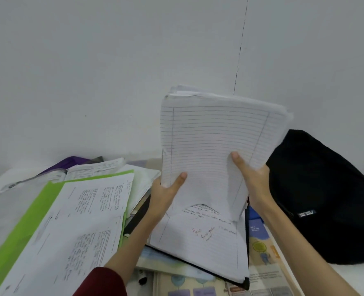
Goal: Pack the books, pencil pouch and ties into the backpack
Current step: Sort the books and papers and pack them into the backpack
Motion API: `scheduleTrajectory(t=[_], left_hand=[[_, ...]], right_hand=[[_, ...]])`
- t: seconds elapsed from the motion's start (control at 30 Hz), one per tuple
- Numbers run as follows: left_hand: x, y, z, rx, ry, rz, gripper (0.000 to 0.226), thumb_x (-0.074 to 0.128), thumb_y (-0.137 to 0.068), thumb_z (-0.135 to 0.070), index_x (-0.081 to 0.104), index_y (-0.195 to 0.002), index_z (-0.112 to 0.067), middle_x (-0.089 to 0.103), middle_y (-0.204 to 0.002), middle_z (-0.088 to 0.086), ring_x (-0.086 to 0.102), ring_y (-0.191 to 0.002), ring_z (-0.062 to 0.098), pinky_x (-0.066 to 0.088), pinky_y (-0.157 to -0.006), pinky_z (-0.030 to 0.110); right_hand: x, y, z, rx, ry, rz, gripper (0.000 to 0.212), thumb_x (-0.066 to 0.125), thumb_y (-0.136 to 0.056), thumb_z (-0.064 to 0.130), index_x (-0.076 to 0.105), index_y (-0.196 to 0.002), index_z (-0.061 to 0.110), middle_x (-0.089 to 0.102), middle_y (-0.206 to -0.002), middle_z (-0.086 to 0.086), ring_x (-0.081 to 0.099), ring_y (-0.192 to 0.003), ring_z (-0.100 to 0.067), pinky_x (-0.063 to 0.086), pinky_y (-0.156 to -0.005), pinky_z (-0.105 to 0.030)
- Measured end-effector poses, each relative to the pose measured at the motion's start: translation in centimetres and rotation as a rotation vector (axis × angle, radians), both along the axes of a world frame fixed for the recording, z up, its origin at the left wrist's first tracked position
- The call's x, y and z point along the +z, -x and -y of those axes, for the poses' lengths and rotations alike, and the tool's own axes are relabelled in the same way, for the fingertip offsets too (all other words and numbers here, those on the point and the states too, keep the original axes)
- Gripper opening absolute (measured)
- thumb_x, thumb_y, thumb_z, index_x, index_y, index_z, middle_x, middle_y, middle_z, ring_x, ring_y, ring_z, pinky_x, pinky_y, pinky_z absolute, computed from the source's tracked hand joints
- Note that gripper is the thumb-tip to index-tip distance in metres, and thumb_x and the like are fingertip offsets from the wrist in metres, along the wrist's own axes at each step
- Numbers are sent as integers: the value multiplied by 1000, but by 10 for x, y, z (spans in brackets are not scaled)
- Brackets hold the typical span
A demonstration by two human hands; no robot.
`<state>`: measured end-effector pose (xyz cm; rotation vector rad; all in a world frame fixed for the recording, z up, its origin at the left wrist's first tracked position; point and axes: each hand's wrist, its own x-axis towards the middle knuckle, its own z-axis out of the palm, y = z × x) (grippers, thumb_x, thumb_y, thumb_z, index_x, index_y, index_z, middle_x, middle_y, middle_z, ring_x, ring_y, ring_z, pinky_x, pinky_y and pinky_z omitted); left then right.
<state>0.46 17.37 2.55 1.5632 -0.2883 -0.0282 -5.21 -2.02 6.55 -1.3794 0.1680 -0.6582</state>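
Both hands, left hand (166, 191) and right hand (254, 178), grip a stack of lined paper (215, 146) upright. Book-packing stage, I'd guess; next, swing it right into the black backpack (326, 199).

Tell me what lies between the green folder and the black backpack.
In the head view, both hands, left and right, hold a lined paper stack upright between green folder and black backpack.

A study corner at home: school papers (74, 221) and textbooks (260, 253) heaped against a plain white wall (91, 71).
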Motion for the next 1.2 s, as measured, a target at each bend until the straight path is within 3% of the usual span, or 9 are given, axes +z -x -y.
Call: scheduleTrajectory(t=[0.1,0.23,0.4,0.5,0.6,0.73,0.87,1.0,1.2], left_hand=[[18,-9,-6,34,-1,95,56,72,-61,-64,64,-101,-26,71,-101,-5,66,-99,13,54,-81,27],[63,-23,-2,79,47,271,54,69,-68,-59,60,-98,-16,69,-98,5,65,-96,20,52,-91,43],[65,-23,13,94,39,235,42,72,-76,-45,55,-113,-32,64,-107,-19,58,-101,-10,47,-92,18],[45,-17,13,119,19,198,45,71,-76,-43,51,-115,-34,57,-113,-26,53,-108,-9,40,-98,19],[30,-10,13,137,-2,169,41,69,-80,-37,43,-112,-40,48,-102,-35,46,-93,-22,35,-86,9],[20,-13,10,156,-66,201,39,63,-83,-43,50,-119,-35,58,-105,-27,51,-96,-19,42,-83,6],[19,-7,9,212,-73,227,37,60,-89,-35,58,-121,-17,61,-105,-14,53,-90,-14,42,-72,-1],[36,-6,2,234,-67,210,29,63,-88,-31,62,-114,-18,63,-99,-14,61,-95,2,47,-79,9],[76,-5,-69,227,-61,137,35,65,-86,-36,63,-115,-17,66,-99,-10,63,-93,3,52,-80,17]], right_hand=[[3,-3,0,-7,25,25,63,77,-67,31,56,-124,14,68,-111,3,66,-101,-8,54,-76,-19],[12,-7,-3,-94,12,81,70,80,-64,32,52,-126,14,65,-114,1,65,-103,-11,55,-80,-26],[7,-9,-5,-119,57,89,67,77,-69,36,52,-128,15,65,-117,2,63,-107,-9,54,-89,-30],[-4,-7,-4,-87,69,42,68,76,-69,40,53,-128,17,65,-117,3,63,-107,-8,53,-91,-32],[-11,-10,-10,-113,64,23,66,74,-69,45,54,-126,19,66,-116,5,62,-107,-8,52,-92,-33],[-16,-11,-14,-137,107,26,47,68,-83,27,51,-127,18,62,-119,2,59,-110,-10,50,-95,-31],[-28,-5,-18,-136,165,16,52,68,-85,23,51,-132,10,62,-123,-2,59,-114,-15,49,-98,-37],[-8,-8,-28,-205,218,18,42,69,-85,18,57,-124,8,65,-116,-3,62,-108,-16,51,-95,-41],[42,-18,-69,-94,264,0,37,74,-81,24,61,-114,16,67,-108,4,64,-101,-13,53,-88,-33]])
